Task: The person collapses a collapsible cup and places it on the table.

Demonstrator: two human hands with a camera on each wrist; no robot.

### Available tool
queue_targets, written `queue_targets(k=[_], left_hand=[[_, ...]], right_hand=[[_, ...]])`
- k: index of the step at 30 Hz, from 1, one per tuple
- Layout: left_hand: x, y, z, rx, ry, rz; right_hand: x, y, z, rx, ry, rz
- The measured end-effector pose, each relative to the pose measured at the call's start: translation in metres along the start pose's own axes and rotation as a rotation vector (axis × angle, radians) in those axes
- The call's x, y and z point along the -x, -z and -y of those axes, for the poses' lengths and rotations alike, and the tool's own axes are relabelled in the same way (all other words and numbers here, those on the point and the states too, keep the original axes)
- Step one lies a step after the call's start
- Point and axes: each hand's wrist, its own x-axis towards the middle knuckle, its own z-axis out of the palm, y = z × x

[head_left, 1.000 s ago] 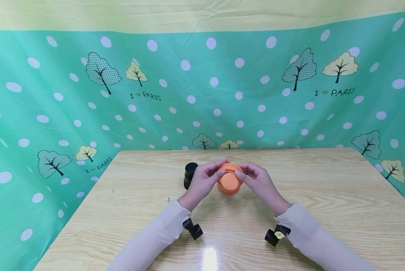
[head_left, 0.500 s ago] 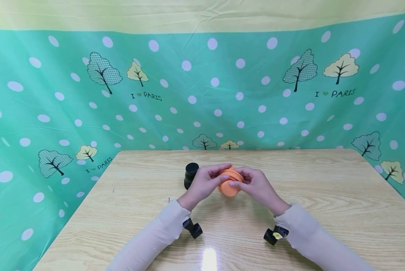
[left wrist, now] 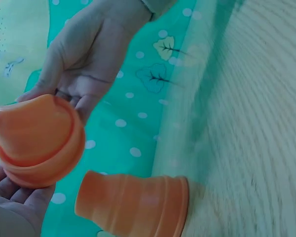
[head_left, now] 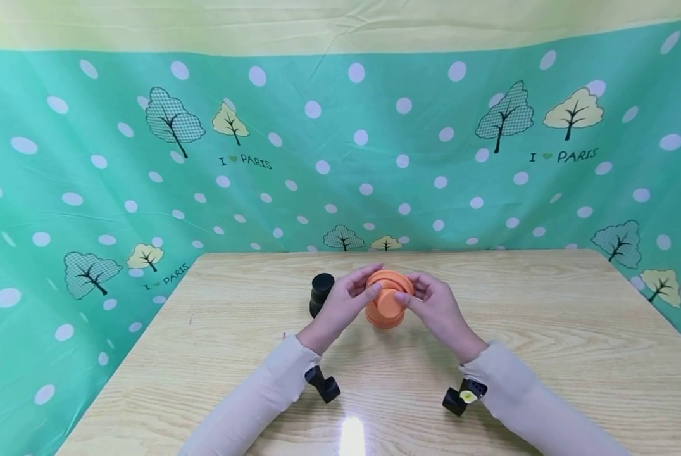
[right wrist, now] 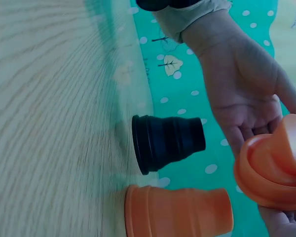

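Both hands hold an orange collapsible cup (head_left: 390, 305) just above the table, its ribbed wall partly folded and its flat base tilted up. My left hand (head_left: 342, 305) grips the left side, thumb on the wall near the base and fingers behind the rim. The right hand (head_left: 436, 311) pinches the opposite side, thumb against the base. In the left wrist view the held cup (left wrist: 34, 136) shows a lopsided fold inside its thick ring. Under it a second orange cup (right wrist: 180, 212) stands upside down, fully extended. Left of that, a black cup (right wrist: 170, 143) of the same stepped shape is also upside down.
The wood-grain table (head_left: 232, 354) has its far edge against a green dotted curtain (head_left: 295, 139) printed with trees. Black wrist cameras (head_left: 324, 386) hang under both forearms. The black cup stands right beside the left hand in the head view.
The held cup dips toward me and then tilts back up, its folded base shifting askew in the ring. Fingers and thumbs shift slightly around it. The black cup stays put.
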Motion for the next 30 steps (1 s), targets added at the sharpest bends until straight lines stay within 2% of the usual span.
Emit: queue_targets(k=[2,4,12,15,24,30], left_hand=[[-0.0002,-0.0006,-0.0001,0.024,0.03,0.012],[-0.0003,-0.0012,-0.0012,0.047,0.033,0.017],[-0.0002,-0.0009,-0.0032,0.067,-0.01,0.012],[0.0005,-0.0011,-0.0033,0.049,-0.033,0.008],[-0.0008,-0.0044,0.0004,-0.016,-0.05,-0.083],[-0.0007,-0.0022,0.0053,-0.045,-0.061,-0.064]], right_hand=[[-0.0006,-0.0006,0.0,-0.014,-0.007,-0.017],[-0.0001,-0.0007,0.0,-0.024,-0.014,-0.025],[0.0015,-0.0023,-0.0023,-0.037,-0.022,-0.035],[0.0016,-0.0031,-0.0032,-0.036,-0.018,-0.036],[0.0023,-0.0022,-0.0053,-0.036,0.044,-0.026],[0.0017,0.0011,-0.0049,-0.02,0.002,0.033]])
